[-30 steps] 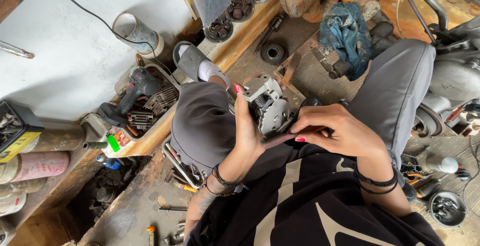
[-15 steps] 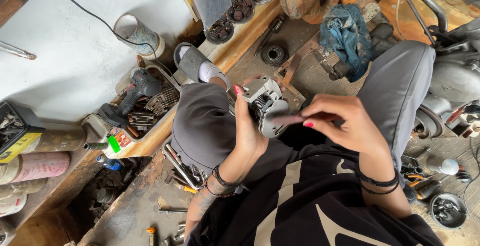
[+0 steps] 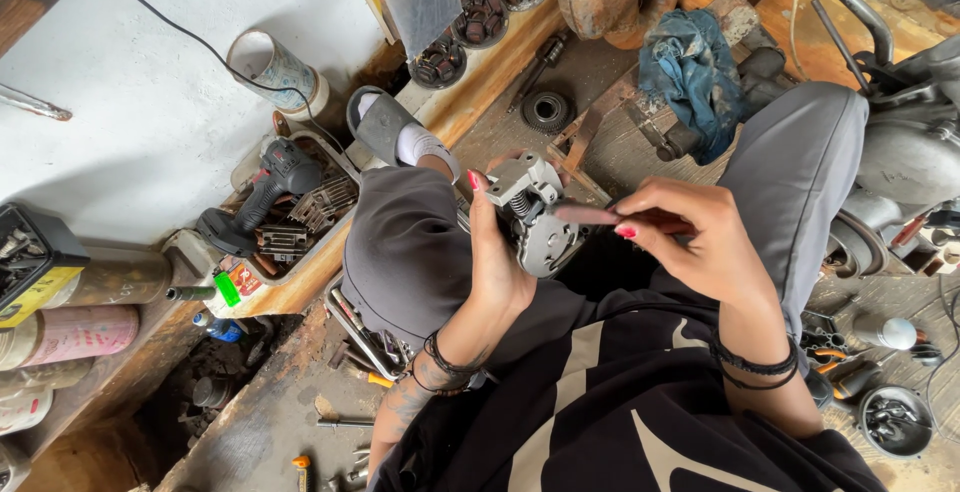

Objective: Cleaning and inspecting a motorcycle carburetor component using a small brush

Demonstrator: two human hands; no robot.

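Observation:
My left hand (image 3: pixel 497 252) grips a grey metal motor part (image 3: pixel 537 214) from its left side, holding it up over my lap between my knees. My right hand (image 3: pixel 682 230) pinches a thin reddish-brown strip (image 3: pixel 592 215), flat like sandpaper, with its tip resting against the right face of the part. I sit with grey trousers and a black top; dark bands ring both wrists.
A black cordless drill (image 3: pixel 262 192) lies in a tray (image 3: pixel 333 253) of metal parts at left. A gear (image 3: pixel 548 111) and a blue rag (image 3: pixel 695 67) lie ahead on the wooden floor. Loose tools (image 3: pixel 345 420) lie near my left elbow, a motorcycle (image 3: pixel 905 152) stands at right.
My right hand has lifted from my lap and moved up toward the part, bringing the strip against it. My left hand has kept its grip on the part.

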